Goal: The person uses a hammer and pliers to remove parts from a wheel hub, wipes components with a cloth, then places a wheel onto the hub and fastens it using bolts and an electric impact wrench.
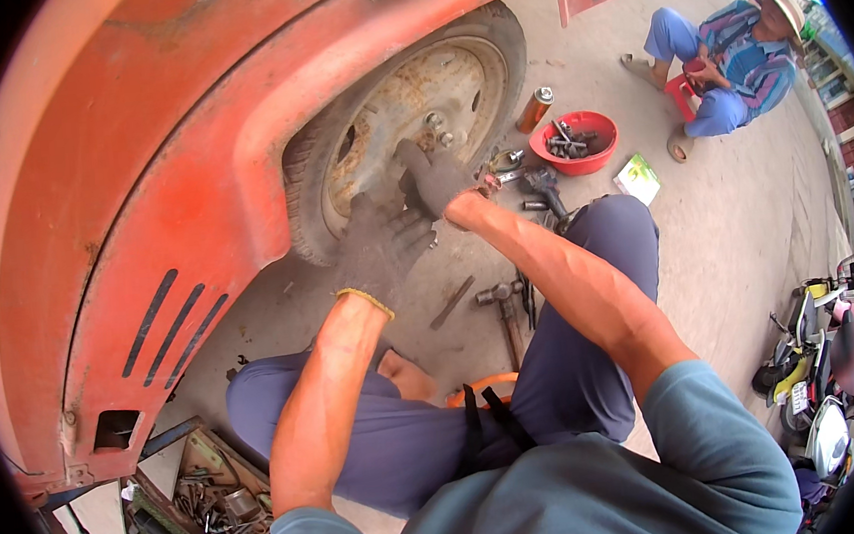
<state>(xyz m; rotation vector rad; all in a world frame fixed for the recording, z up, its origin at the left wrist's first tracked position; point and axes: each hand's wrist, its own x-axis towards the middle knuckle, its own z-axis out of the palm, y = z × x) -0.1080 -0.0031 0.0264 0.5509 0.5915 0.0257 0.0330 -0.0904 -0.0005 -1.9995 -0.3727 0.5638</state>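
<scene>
Both of my hands wear dark grey work gloves and are at the lower part of a rusty, cream-coloured wheel [376, 130] under a red vehicle body. My right hand [437, 178] is bent at the wheel's hub, just below the exposed wheel bolts [434, 122]; its fingers are curled, and what lies in them is hidden. Close beside it, my left hand [375, 243] is held low against the wheel with its fingers stretched out and apart. Nothing shows in the left hand. The tyre [508, 45] rings the wheel.
Right of the wheel stand an orange can [535, 108] and a red bowl [594, 161] of metal parts, near a power tool [543, 186]. A hammer [501, 306] lies before me. A toolbox [192, 526] is at lower left. Another person [742, 61] sits at far right; motorbikes [806, 368] stand behind.
</scene>
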